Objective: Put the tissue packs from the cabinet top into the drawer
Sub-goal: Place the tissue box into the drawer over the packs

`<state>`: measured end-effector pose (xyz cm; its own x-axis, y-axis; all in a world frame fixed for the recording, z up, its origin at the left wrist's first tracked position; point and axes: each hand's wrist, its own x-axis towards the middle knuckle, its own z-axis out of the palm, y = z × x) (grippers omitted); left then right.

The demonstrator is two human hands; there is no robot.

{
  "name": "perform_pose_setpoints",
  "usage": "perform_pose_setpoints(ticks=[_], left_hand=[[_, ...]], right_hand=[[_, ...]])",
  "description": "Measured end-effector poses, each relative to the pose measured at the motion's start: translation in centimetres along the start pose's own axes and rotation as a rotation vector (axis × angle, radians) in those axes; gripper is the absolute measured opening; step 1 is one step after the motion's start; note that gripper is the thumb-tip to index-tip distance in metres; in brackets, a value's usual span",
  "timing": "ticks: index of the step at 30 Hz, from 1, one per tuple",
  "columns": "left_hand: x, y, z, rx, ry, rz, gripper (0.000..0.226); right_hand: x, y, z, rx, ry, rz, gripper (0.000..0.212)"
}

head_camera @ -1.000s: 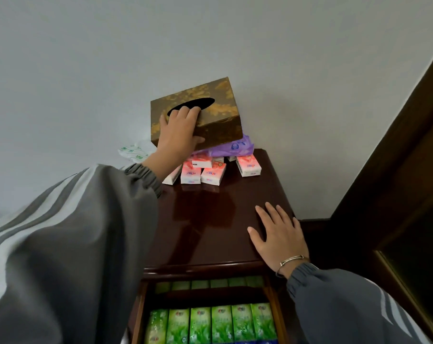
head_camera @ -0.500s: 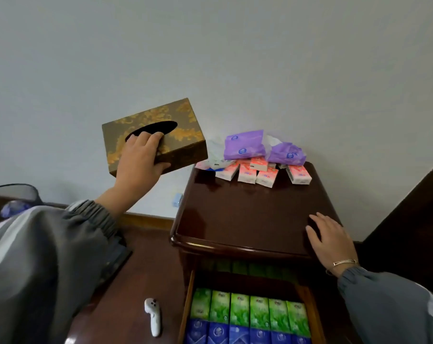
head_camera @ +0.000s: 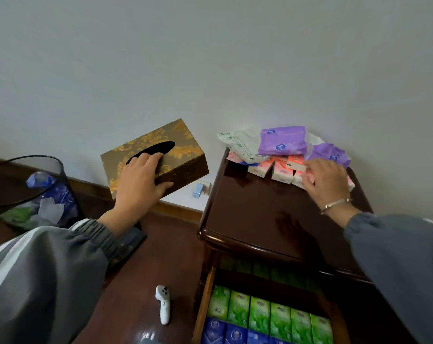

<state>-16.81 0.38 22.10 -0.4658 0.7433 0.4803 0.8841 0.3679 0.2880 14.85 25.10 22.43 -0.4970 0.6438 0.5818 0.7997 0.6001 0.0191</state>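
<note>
Head view: small pink-and-white wrapped tissue packs [head_camera: 281, 173] lie tumbled under and just left of the right grip [head_camera: 328, 183], whose straight fingers rest on them. Soft purple packs [head_camera: 282, 141] are piled beyond its fingertips, at the back of the glossy dark wooden cabinet top [head_camera: 260, 214]. The left grip [head_camera: 138, 184] clutches a brown-gold floral tissue box [head_camera: 183, 155], fingers in its slot. The open drawer [head_camera: 205, 294] holds rows of green packs [head_camera: 260, 311].

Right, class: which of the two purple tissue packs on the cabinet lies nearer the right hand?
The crumpled purple pack at the far right, just beyond the right hand; the smoother purple pack sits further left.
</note>
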Motion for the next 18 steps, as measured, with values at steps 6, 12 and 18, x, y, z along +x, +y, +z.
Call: perform_pose_setpoints(ticks=[6,12,18], left_hand=[[1.3,0.0,2.5,0.023,0.006,0.036,0.07],[1.7,0.2,4.2,0.02,-0.026,0.024,0.069],[1.3,-0.2,4.2,0.024,-0.011,0.035,0.069]], right_hand=[[7.9,1.1,3.2,-0.08,-0.23,0.054,0.054],[9.9,0.6,5.4,-0.24,-0.284,0.066,0.033],[10.0,0.6,5.4,-0.21,-0.142,0.013,0.019]])
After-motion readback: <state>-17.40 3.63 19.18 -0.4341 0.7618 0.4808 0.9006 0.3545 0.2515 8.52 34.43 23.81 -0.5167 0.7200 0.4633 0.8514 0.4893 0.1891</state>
